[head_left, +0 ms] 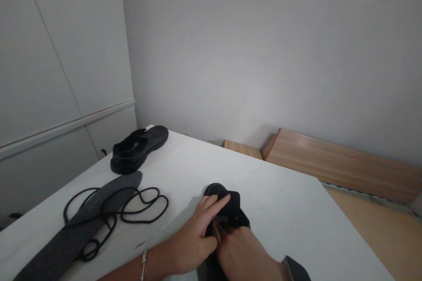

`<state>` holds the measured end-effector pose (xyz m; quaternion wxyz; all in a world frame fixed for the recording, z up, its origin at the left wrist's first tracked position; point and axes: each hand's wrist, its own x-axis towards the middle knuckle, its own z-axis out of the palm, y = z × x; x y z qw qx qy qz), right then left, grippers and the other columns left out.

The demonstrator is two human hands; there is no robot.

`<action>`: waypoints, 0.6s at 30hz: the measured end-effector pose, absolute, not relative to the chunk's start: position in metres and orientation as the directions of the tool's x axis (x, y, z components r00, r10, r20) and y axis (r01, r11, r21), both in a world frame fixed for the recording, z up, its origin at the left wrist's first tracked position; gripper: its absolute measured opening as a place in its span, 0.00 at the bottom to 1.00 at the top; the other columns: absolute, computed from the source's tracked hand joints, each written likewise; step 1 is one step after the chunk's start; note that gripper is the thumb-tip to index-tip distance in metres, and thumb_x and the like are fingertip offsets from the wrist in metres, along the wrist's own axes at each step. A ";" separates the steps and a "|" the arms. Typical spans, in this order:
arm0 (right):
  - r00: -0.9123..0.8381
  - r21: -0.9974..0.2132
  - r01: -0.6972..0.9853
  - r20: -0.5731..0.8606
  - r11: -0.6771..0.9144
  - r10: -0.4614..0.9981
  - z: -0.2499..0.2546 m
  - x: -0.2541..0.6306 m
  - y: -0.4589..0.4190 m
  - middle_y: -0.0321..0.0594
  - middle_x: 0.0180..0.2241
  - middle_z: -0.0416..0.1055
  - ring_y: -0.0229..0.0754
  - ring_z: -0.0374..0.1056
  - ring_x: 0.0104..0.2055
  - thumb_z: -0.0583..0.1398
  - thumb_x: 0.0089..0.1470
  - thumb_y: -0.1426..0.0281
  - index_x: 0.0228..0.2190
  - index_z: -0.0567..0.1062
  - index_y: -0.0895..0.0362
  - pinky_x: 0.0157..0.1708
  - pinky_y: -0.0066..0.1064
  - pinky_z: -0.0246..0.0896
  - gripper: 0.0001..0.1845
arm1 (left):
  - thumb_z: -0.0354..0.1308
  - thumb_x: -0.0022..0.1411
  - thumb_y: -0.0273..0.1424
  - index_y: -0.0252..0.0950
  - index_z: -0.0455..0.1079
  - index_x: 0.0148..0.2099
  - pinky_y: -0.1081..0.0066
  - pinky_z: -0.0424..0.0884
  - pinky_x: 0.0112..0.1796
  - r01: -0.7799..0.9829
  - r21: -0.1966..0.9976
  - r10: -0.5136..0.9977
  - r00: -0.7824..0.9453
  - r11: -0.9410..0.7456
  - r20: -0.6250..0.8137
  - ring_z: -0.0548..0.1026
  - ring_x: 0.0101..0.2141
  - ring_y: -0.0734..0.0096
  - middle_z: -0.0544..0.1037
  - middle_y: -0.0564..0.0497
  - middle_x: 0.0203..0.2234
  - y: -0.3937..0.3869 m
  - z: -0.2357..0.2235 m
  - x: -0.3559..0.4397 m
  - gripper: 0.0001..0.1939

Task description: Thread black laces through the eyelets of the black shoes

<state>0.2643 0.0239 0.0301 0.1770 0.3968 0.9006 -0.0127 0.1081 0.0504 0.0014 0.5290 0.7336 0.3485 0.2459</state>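
Note:
A black shoe (234, 202) lies on the white table in front of me, its toe pointing away and its tongue raised. My left hand (199, 232) grips its left side, with the fingers reaching over to the tongue and the thumb bent near the opening. My right hand (239, 248) reaches into the opening, so its fingers are mostly hidden. To the left lies a long, flat grey piece (82, 219) shaped like an insole. Over it sprawls a loose black shoelace (141, 221). Farther back rests a second black shoe (140, 147), with no lace visible.
The white table (280, 197) ends in a corner at the far left and another at the right. Behind it is a grey wall (231, 52). White cabinets (66, 52) stand at the left, and a wooden board (329, 158) lies low beyond the right edge.

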 end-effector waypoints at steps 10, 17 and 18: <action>-0.592 0.203 0.732 -0.281 0.650 0.755 0.009 0.255 0.021 0.71 0.47 0.78 0.65 0.77 0.49 0.61 0.56 0.82 0.46 0.80 0.75 0.47 0.49 0.75 0.16 | 0.48 0.45 0.14 0.40 0.52 0.73 0.41 0.31 0.67 0.350 0.930 0.807 0.578 -0.113 -0.120 0.36 0.72 0.50 0.46 0.45 0.74 0.052 0.004 0.106 0.52; -0.627 0.184 0.721 -0.240 0.669 0.741 0.007 0.255 0.022 0.67 0.45 0.80 0.61 0.78 0.47 0.64 0.54 0.82 0.45 0.81 0.71 0.41 0.45 0.78 0.15 | 0.49 0.44 0.16 0.42 0.52 0.73 0.41 0.31 0.67 0.317 0.938 0.793 0.603 -0.142 -0.084 0.37 0.72 0.50 0.47 0.50 0.74 0.052 0.001 0.103 0.52; -0.628 0.183 0.721 -0.237 0.669 0.741 0.007 0.255 0.022 0.68 0.46 0.79 0.62 0.78 0.48 0.63 0.54 0.83 0.45 0.81 0.72 0.42 0.46 0.77 0.15 | 0.49 0.45 0.17 0.42 0.53 0.73 0.42 0.31 0.67 0.301 0.940 0.791 0.609 -0.160 -0.061 0.38 0.72 0.49 0.48 0.50 0.73 0.053 0.001 0.102 0.51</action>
